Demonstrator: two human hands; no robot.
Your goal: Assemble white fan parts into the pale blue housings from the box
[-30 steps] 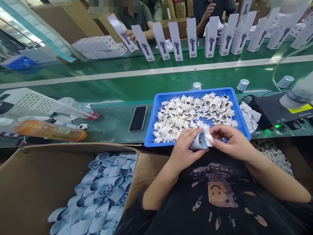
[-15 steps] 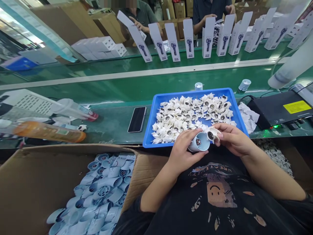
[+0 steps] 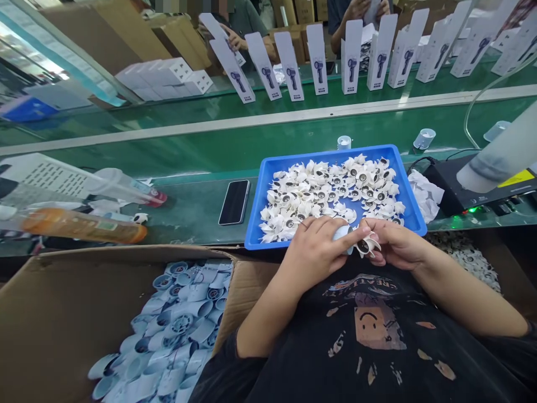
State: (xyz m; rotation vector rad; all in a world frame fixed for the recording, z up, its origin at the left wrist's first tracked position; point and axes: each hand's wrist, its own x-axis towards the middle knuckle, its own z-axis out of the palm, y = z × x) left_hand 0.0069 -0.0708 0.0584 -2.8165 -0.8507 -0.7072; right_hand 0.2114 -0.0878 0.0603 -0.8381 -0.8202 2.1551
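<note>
"Head view: what are the two hands holding?"

"The left hand [image 3: 316, 246] is curling around a light-blue housing [image 3: 342, 232], covering much of it. The right hand [image 3: 396, 246] is pinching a white fan wheel [image 3: 366, 246] between thumb and fingers, just beside the housing."

"Why are the parts being held this way?"

"The left hand is apparently steadying the housing, leaving the right hand to control the small wheel. A left fingertip is reaching across to the wheel; whether it is touching, I cannot tell."

"How are the supplies being placed?"

"A blue tray [image 3: 268, 245] is standing on the counter [image 3: 188, 207] directly ahead, presenting loose fan wheels [image 3: 293, 196], presumably for a short reach. A cardboard box [image 3: 247, 280] is sitting at the left, holding heaped housings [image 3: 180, 324], probably for left-hand access. A phone [image 3: 234, 202] is lying left of the tray."
</note>
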